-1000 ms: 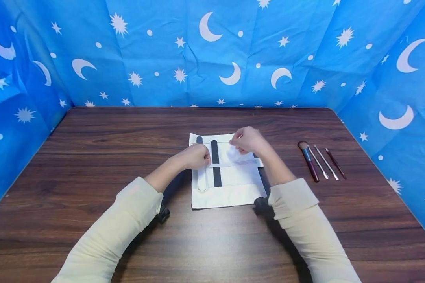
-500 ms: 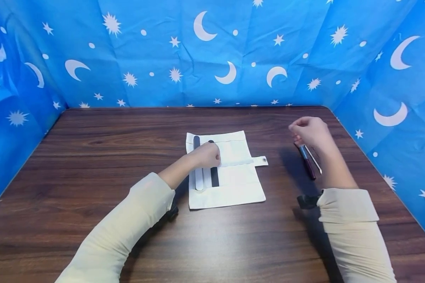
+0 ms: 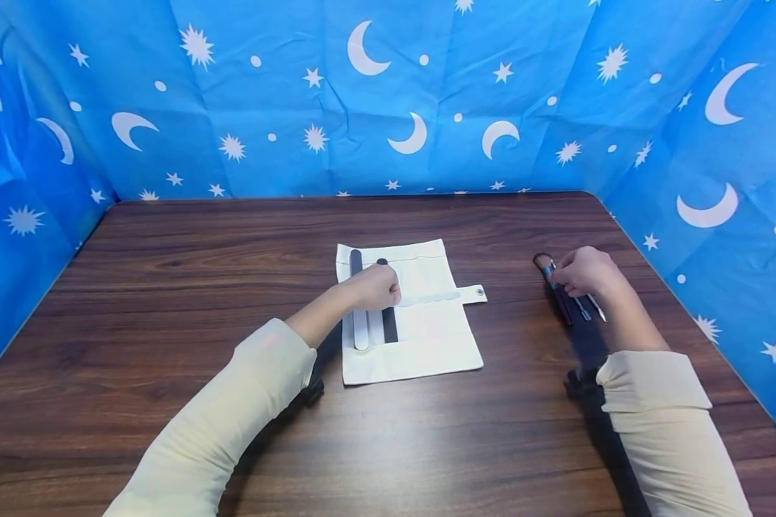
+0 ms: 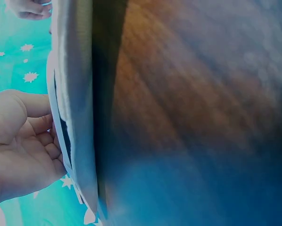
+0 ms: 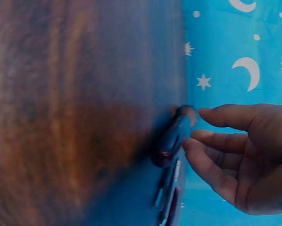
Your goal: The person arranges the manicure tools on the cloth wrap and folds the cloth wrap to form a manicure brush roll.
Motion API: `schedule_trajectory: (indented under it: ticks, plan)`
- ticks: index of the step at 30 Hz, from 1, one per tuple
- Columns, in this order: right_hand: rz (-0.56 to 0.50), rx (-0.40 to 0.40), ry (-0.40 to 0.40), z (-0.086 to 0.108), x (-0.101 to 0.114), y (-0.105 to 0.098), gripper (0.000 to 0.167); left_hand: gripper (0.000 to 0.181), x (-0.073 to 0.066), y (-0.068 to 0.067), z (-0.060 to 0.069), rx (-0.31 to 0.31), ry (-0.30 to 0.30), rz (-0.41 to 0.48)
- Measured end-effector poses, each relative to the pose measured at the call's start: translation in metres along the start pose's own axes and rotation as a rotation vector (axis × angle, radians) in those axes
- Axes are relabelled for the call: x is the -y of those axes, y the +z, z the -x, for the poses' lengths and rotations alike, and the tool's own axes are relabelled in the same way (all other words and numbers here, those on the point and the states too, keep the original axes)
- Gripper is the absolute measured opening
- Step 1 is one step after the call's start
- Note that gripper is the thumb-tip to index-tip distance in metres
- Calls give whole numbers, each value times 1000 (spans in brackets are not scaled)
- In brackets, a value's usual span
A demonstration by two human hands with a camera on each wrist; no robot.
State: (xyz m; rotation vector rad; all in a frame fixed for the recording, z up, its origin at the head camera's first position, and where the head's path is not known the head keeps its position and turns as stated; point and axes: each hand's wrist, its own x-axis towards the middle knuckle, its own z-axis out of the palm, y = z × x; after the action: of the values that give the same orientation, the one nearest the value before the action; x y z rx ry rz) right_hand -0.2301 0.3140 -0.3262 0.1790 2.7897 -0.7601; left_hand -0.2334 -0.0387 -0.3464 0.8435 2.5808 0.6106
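Observation:
A white fabric pouch (image 3: 433, 355) lies spread on the table. My left hand (image 3: 375, 286) rests over it, fingers curled, and pinches its cross band (image 3: 430, 298). Beneath that hand a white nail file (image 3: 361, 332) with a dark upper end and a black nail file (image 3: 389, 328) lie on the pouch. At the right, my right hand (image 3: 584, 271) reaches over a makeup brush (image 3: 561, 305) and thin metal tools (image 3: 582, 309). Its thumb and fingers are apart beside the brush (image 5: 171, 136) in the right wrist view; a thin dark red tool (image 5: 173, 207) shows below.
The pouch's snap tab (image 3: 472, 294) sticks out to the right. A wood-grain table (image 3: 388, 445) spreads around everything. Behind and at both sides hangs a blue cloth (image 3: 336, 93) with moons and stars.
My right hand has moved from the pouch rightward, then down to the brush and tools. My left hand has shifted slightly right, from the white nail file to the black one.

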Motion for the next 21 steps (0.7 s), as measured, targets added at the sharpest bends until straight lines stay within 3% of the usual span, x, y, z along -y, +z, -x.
schedule_trajectory:
  ticks: [4, 13, 21]
  plan:
    - [-28, 24, 23, -4, -2, 5, 31, 28, 0, 0, 1, 1, -2, 5]
    - [6, -22, 56, -2, 5, 6, 26, 17, -1, -1, 1, 12, -40, 29]
    - [-93, -87, -16, 0, 28, 5, 24, 16, 1, 0, 0, 15, -41, 23]
